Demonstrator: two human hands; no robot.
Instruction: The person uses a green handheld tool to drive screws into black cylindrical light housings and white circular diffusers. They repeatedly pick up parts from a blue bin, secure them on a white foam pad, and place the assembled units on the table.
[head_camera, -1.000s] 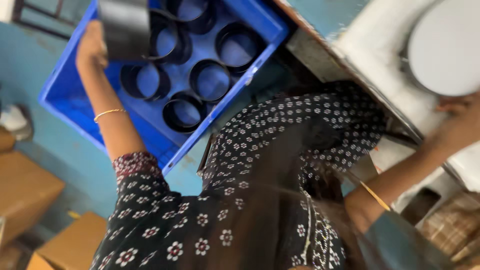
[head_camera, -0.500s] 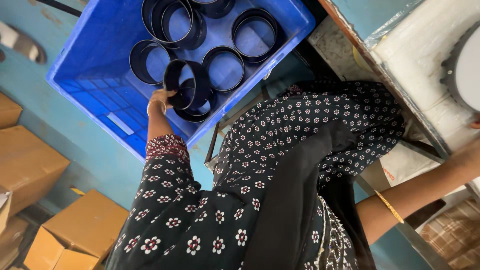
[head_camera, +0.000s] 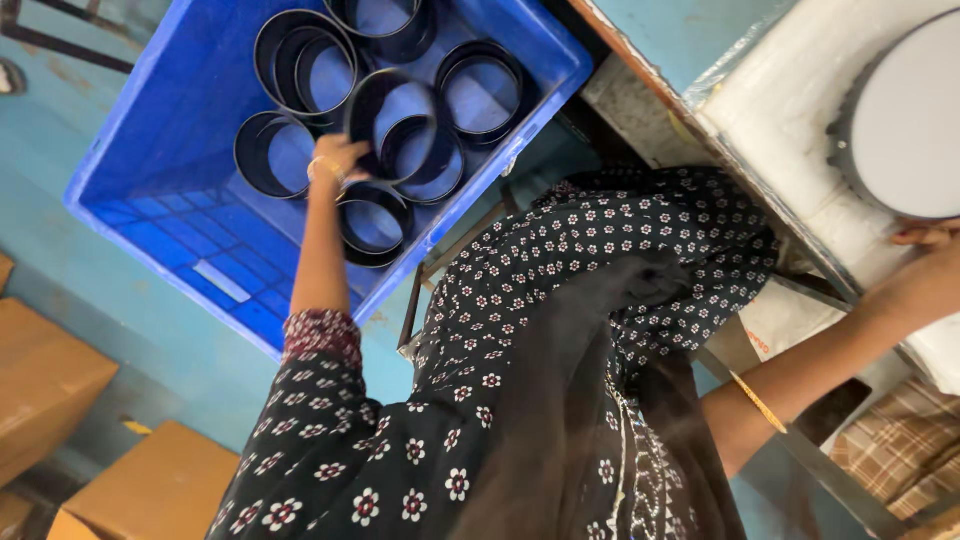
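Note:
My left hand (head_camera: 338, 160) reaches down into a blue plastic crate (head_camera: 170, 150) and grips a black ring (head_camera: 395, 112) by its rim, holding it tilted above the others. Several more black rings (head_camera: 300, 60) lie flat in the crate, some nested. My right hand (head_camera: 925, 262) lies on the white-covered table (head_camera: 790, 90) at the right, its fingers at the lower edge of a round pale disc (head_camera: 900, 120) with a dark rim. Whether it grips the disc is unclear. My patterned dark dress fills the middle of the view.
The crate sits on a teal floor (head_camera: 60, 240). Brown cardboard boxes (head_camera: 40, 380) stand at the lower left. A metal frame (head_camera: 420, 290) shows between the crate and my body. A checked cloth (head_camera: 890, 450) lies at the lower right, below the table's edge.
My left hand moved from the crate's far side down to its near side, took hold of a black ring and tipped it up. My right hand stayed by the disc.

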